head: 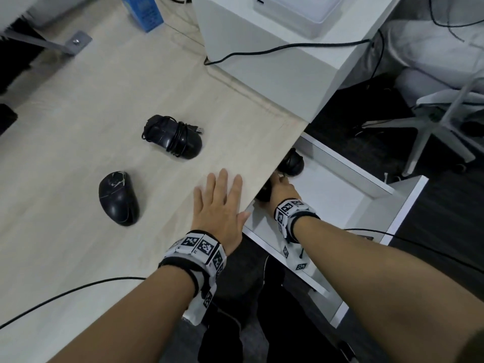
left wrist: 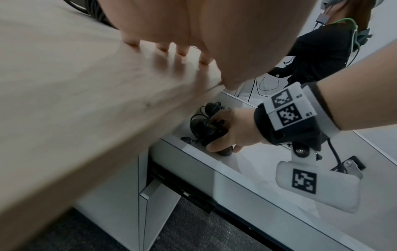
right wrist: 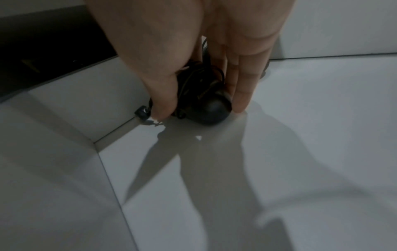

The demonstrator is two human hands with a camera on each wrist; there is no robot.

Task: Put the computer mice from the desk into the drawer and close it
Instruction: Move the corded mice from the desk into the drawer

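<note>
Two black mice lie on the pale wooden desk (head: 78, 106): a cable-wrapped mouse (head: 172, 137) and a scuffed plain mouse (head: 117, 197) nearer me. My left hand (head: 220, 205) rests flat on the desk edge, fingers straight. The white drawer (head: 340, 195) stands pulled out under the desk. Inside it my right hand (head: 281, 191) grips a black corded mouse (right wrist: 204, 105) between thumb and fingers, its rounded end touching the drawer floor by the left wall. Another black mouse (head: 294, 163) lies deeper in the drawer, partly hidden by the desk edge.
A white cabinet top (head: 275, 61) with a black cable (head: 262, 49) adjoins the desk at the back. A blue box (head: 146, 11) stands far back. An office chair base (head: 440, 119) is on the dark floor to the right. My legs are below the drawer.
</note>
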